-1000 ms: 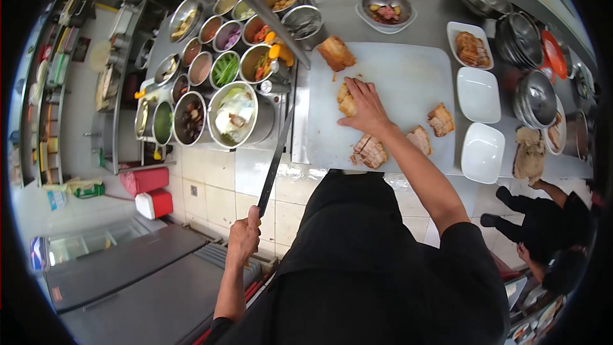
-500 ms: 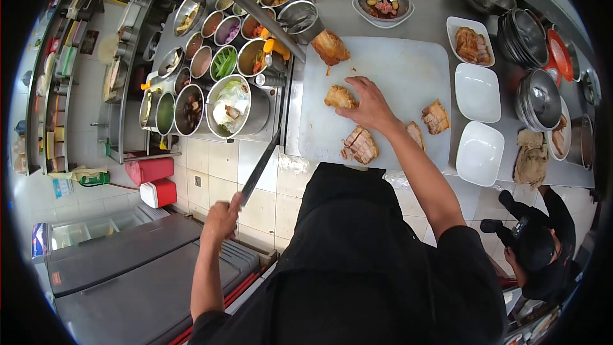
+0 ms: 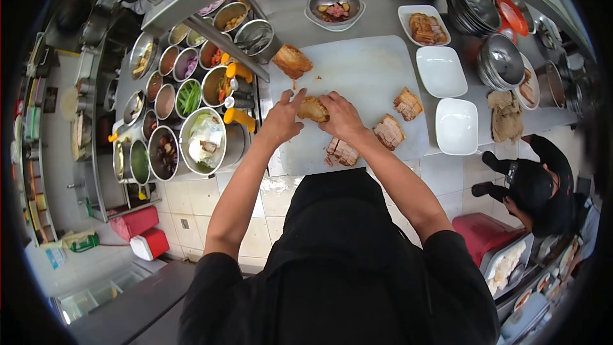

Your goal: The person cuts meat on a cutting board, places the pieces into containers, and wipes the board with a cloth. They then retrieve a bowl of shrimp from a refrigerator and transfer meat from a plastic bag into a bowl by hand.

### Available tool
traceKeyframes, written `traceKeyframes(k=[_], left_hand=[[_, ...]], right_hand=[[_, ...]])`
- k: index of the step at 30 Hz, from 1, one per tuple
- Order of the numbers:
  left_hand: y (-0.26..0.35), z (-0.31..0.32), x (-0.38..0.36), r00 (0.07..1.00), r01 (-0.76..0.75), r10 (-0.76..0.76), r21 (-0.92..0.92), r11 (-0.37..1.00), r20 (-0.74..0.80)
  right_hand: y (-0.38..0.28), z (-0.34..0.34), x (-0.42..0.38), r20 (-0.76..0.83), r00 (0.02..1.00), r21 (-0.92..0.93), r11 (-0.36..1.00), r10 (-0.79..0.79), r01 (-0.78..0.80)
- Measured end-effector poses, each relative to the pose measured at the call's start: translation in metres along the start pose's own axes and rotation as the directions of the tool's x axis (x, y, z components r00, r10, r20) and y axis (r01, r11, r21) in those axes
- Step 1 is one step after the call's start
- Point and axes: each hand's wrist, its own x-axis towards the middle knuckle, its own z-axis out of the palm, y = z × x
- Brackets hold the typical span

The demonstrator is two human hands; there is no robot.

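— Two hands on one piece of meat (image 3: pixel 313 109)?

— Yes. The left hand (image 3: pixel 281 119) has its fingers spread, tips touching the meat's left end; the right hand (image 3: pixel 340 117) curls over its right end, fingers pressed together. Its underside is hidden beneath both.

— Where does it lie?

— On the white cutting board (image 3: pixel 357 67), toward the near-left part, on the steel table (image 3: pixel 383 0).

— Anything close by?

— Sliced pork (image 3: pixel 343 151) just beside the right wrist at the board's near edge, two more chunks (image 3: pixel 398 118) to the right, a whole slab (image 3: pixel 292 61) at the far-left corner. The board's middle and far side are bare.

— Any writing?

— None readable. Two white dishes (image 3: pixel 449 99) sit right of the board; another person (image 3: pixel 539 185) crouches at the frame's right, partly cut off.
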Motion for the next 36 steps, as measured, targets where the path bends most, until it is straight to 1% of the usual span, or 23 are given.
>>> traceKeyframes(k=[2,4,6,8,10,12,14,15,17,19,21,22,23,24,25,27,28,29,30,32,34,35,36], left_hand=[[-0.006,0.011,0.019,0.998,-0.05,0.052,-0.043,0.998,0.045],[-0.009,0.011,0.029,0.985,-0.119,0.133,-0.121,0.986,0.114],[-0.002,0.008,0.027,0.981,-0.15,0.169,-0.174,0.973,0.1],[0.014,-0.002,0.017,0.98,-0.138,0.17,-0.257,0.956,0.104],[0.03,-0.007,0.003,0.964,-0.195,0.242,-0.327,0.925,0.111],[0.044,-0.006,-0.013,0.947,-0.237,0.302,-0.39,0.89,0.114],[0.057,-0.002,-0.022,0.927,-0.204,0.31,-0.408,0.89,0.212],[0.056,0.006,-0.022,0.909,-0.183,0.314,-0.416,0.891,0.274],[0.053,0.019,-0.024,0.896,-0.202,0.332,-0.394,0.897,0.296],[0.053,0.02,-0.021,0.878,-0.227,0.352,-0.364,0.903,0.325],[0.048,0.015,-0.021,0.902,-0.178,0.33,-0.458,0.871,0.279],[0.044,0.015,-0.022,0.895,-0.183,0.339,-0.455,0.871,0.29],[0.038,0.014,-0.023,0.914,0.012,0.209,-0.54,0.841,0.347],[0.032,0.016,-0.023,0.906,0.209,0.079,-0.601,0.772,0.416],[0.027,0.023,-0.02,0.851,0.408,0.019,-0.682,0.607,0.525],[0.029,0.027,-0.02,0.822,0.442,0.04,-0.68,0.585,0.568],[0.032,0.027,-0.02,0.794,0.474,0.063,-0.68,0.559,0.605],[0.035,0.027,-0.02,0.793,0.472,0.063,-0.676,0.566,0.606],[0.038,0.027,-0.019,0.784,0.473,0.045,-0.644,0.6,0.619],[0.042,0.027,-0.018,0.772,0.471,0.034,-0.608,0.64,0.634],[0.045,0.026,-0.016,0.793,0.491,0.02,-0.659,0.569,0.608],[0.049,0.027,-0.015,0.79,0.489,0.027,-0.656,0.575,0.613],[0.053,0.028,-0.014,0.808,0.484,0.045,-0.705,0.518,0.587]], right_hand=[[0.005,0.001,0.0,-0.059,0.995,0.035,0.996,-0.077,0.08],[0.011,0.004,0.005,-0.069,0.995,0.047,0.996,-0.074,0.078],[0.014,0.002,-0.002,-0.08,0.994,0.058,0.995,-0.071,0.075],[0.006,-0.015,-0.02,-0.14,0.984,0.055,0.992,-0.106,0.114],[-0.012,-0.041,-0.055,-0.153,0.987,0.063,0.996,-0.047,0.057],[-0.019,-0.043,-0.087,-0.158,0.987,0.079,0.997,0.003,0.009],[-0.022,-0.04,-0.11,-0.186,0.978,0.116,0.991,0.095,-0.074],[-0.02,-0.036,-0.117,-0.162,0.974,0.16,0.978,0.158,-0.132],[-0.003,-0.015,-0.125,-0.217,0.964,0.143,0.982,0.156,-0.127],[-0.005,-0.012,-0.13,-0.279,0.947,0.133,0.983,0.157,-0.124],[-0.015,-0.012,-0.137,-0.32,0.899,0.202,0.949,0.298,-0.243],[-0.021,-0.011,-0.14,-0.326,0.893,0.21,0.945,0.31,-0.251],[-0.027,-0.009,-0.143,-0.327,0.817,0.39,0.855,0.475,-0.341],[-0.031,-0.006,-0.145,-0.292,0.725,0.557,0.727,0.624,-0.402],[-0.029,0.002,-0.146,-0.29,0.721,0.564,0.721,0.63,-0.403],[-0.021,0.02,-0.143,-0.09,0.623,0.802,0.428,0.777,-0.417],[-0.019,0.023,-0.142,-0.088,0.623,0.806,0.423,0.777,-0.414],[-0.019,0.023,-0.141,-0.078,0.62,0.789,0.429,0.781,-0.441],[-0.019,0.022,-0.139,-0.07,0.617,0.77,0.435,0.784,-0.466],[-0.017,0.023,-0.137,-0.069,0.617,0.805,0.409,0.784,-0.43],[-0.021,0.017,-0.137,-0.067,0.614,0.836,0.38,0.786,-0.396],[-0.025,0.011,-0.138,-0.1,0.609,0.842,0.393,0.787,-0.369],[-0.027,0.004,-0.14,-0.131,0.603,0.847,0.405,0.787,-0.345]])
